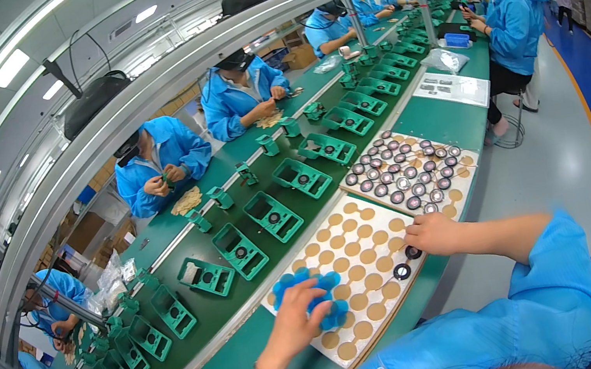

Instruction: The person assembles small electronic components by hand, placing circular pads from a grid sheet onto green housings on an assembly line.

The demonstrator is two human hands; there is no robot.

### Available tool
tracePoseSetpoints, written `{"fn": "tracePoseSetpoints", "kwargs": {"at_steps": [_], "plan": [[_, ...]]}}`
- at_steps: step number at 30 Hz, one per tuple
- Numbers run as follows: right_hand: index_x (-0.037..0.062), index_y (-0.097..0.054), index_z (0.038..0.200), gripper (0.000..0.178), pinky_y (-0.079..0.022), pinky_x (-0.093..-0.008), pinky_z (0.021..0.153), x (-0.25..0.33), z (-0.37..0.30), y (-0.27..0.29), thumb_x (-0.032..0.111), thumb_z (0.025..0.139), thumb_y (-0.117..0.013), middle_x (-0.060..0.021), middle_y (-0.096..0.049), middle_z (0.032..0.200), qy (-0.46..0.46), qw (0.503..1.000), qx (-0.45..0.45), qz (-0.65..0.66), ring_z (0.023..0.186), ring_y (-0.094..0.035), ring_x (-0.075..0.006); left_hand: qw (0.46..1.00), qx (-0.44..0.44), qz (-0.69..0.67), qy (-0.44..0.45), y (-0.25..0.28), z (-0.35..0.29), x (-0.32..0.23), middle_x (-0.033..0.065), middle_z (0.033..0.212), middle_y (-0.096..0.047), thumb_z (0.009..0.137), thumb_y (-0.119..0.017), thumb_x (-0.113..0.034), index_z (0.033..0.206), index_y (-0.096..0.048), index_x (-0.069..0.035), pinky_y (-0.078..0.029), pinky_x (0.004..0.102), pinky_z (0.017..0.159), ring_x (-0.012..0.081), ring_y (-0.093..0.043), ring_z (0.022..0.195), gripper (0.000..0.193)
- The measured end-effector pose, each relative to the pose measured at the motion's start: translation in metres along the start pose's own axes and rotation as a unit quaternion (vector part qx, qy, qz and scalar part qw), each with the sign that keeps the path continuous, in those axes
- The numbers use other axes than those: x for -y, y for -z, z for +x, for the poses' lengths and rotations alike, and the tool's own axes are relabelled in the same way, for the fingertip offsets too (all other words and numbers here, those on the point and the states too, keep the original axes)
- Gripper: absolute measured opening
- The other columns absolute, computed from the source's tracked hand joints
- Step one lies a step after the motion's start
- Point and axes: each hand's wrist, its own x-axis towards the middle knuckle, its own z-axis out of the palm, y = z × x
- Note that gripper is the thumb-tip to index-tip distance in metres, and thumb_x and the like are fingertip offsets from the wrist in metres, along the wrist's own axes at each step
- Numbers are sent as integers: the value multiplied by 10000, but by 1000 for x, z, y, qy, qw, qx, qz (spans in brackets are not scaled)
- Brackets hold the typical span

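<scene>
My left hand (298, 322) is over a loose pile of translucent blue discs (326, 282) at the left part of a white foam tray (317, 233). Its thumb and fingers are apart, and the fingertips reach the pile. At the tray's right edge my right hand (437, 234) has its fingers drawn together on a small black round part (413, 252), which looks like a speaker. Just below it lies a second black round part (402, 272) with a pale centre. The tray has rows of round tan spots. My right fingertips are partly hidden.
Beyond my right hand, another foam tray (363, 164) carries several round speaker-like parts with wires. Green plastic housings (274, 216) stand along the conveyor (251, 291) ahead. A metal frame bar (172, 68) crosses above. Co-workers in blue sit opposite and at the far right.
</scene>
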Motion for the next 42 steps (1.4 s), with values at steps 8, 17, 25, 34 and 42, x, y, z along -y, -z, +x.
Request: {"fn": "tracePoseSetpoints", "kwargs": {"at_steps": [8, 17, 25, 34, 42], "plan": [[50, -590, 868, 159, -502, -339, 630, 56, 46, 39, 47, 715, -635, -97, -602, 879, -122, 921, -278, 242, 801, -594, -263, 871, 50, -458, 168, -32, -15, -3, 133, 1260, -502, 934, -506, -224, 1287, -426, 1, -421, 299, 938, 210, -525, 1120, 426], [19, -590, 931, 226, -510, -349, 740, 132, 90, 38, 28, 721, -672, -139, -590, 1063, 10, 914, -249, 320, 895, -600, -281, 709, 68, -662, 234, -25, -20, -6, 128, 1165, -550, 954, -465, -186, 1248, -437, 55, -457, 289, 944, 193, -563, 1066, 381], [74, -608, 1057, 338, -498, -355, 778, 126, 85, 46, 135, 739, -705, -122, -567, 1130, 17, 915, -190, 356, 927, -573, -298, 723, 59, -644, 243, -20, -24, -6, 111, 1178, -556, 953, -470, -189, 1260, -450, 30, -470, 230, 865, 161, -584, 1027, 377], [31, -605, 1042, 377, -489, -323, 743, 131, 83, 49, 105, 693, -727, -100, -599, 1077, 16, 901, -239, 362, 881, -558, -273, 770, 59, -588, 240, -23, -32, 5, 84, 1003, -631, 923, -531, -181, 1144, -533, 22, -491, 251, 806, 134, -609, 903, 300], [42, -628, 997, 379, -482, -301, 687, 133, 85, 58, 120, 645, -745, -65, -602, 1084, 51, 936, -239, 252, 803, -533, -236, 823, 19, -517, 233, -24, -36, 8, 52, 887, -643, 917, -546, -187, 1002, -596, 5, -466, 212, 703, 78, -563, 749, 216]]}}
